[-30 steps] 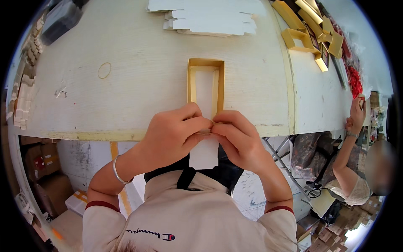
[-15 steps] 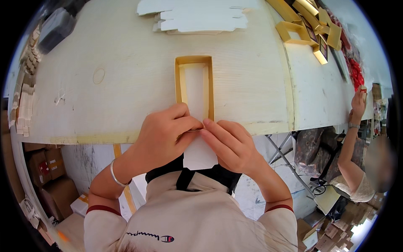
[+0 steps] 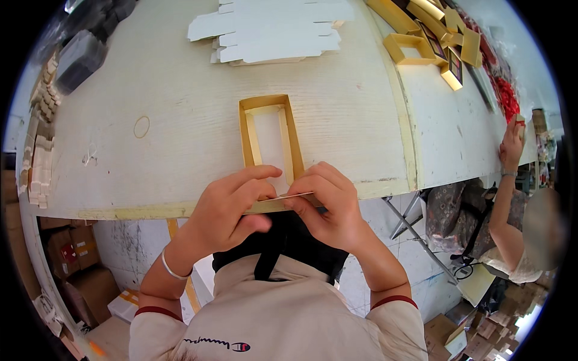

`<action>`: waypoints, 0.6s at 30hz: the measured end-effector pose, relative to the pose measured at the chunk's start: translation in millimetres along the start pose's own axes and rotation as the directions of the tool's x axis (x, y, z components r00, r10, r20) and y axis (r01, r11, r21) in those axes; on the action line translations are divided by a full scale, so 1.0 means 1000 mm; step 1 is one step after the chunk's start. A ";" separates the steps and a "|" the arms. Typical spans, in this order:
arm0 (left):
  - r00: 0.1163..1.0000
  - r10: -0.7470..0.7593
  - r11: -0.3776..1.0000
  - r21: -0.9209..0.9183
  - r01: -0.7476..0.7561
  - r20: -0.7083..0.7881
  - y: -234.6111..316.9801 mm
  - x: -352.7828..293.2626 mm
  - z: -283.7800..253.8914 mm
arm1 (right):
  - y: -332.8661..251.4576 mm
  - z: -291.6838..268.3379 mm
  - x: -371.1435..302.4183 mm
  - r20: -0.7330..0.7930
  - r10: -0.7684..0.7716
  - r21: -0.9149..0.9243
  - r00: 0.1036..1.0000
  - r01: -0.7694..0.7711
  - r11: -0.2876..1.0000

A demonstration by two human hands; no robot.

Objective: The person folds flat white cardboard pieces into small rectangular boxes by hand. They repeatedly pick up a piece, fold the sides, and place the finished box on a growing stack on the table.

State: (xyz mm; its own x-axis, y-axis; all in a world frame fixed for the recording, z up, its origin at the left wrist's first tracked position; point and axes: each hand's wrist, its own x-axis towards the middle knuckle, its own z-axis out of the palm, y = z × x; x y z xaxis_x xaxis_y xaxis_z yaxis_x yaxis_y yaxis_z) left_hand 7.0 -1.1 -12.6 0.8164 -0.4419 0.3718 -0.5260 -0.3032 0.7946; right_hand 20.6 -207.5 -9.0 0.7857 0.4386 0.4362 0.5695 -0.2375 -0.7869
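A long, shallow cardboard box with gold walls and a pale floor lies slightly turned on the table, its near end at the table's front edge. My right hand pinches the box's near end flap, seen as a thin pale edge, between the thumb below and the fingers above. At the left near corner my left hand has its fingers bent and its thumb apart. The index finger reaches over the box, and another fingertip is at the flap's edge. My fingers hide part of the near end.
Flat white die-cut card blanks are stacked at the far side. Gold boxes pile up at the far right. Folded pale card pieces line the left edge. On the right, a person's hand is by red material.
The white flap that hung toward my lap is folded up. My right hand has closed on it, and my left thumb has come away. The box has turned a little.
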 end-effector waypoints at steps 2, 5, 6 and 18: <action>0.998 -0.008 0.991 0.136 0.017 -0.066 0.002 -0.002 0.008 | -0.002 0.002 0.002 -0.005 -0.007 0.002 1.000 0.007 1.000; 0.993 -0.069 0.985 0.154 0.083 -0.096 0.017 0.003 0.007 | -0.002 0.002 0.001 -0.031 0.043 0.047 0.999 -0.042 0.998; 0.989 -0.101 0.986 0.123 0.114 -0.110 0.018 0.001 0.008 | -0.003 0.002 0.000 -0.041 0.070 0.071 0.997 -0.067 0.995; 0.977 -0.121 0.990 -0.092 0.105 -0.178 0.006 -0.009 0.015 | 0.000 0.009 -0.005 -0.173 0.016 0.038 0.985 -0.009 0.999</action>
State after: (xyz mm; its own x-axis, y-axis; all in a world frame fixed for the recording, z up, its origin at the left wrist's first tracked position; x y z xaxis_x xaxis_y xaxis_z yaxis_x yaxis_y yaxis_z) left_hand -7.3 -11.9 -18.6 0.9032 -0.2446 0.3528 -0.4128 -0.2691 0.8701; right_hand 14.9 -202.1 -15.2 0.8244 0.2784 0.4928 0.5527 -0.2081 -0.8070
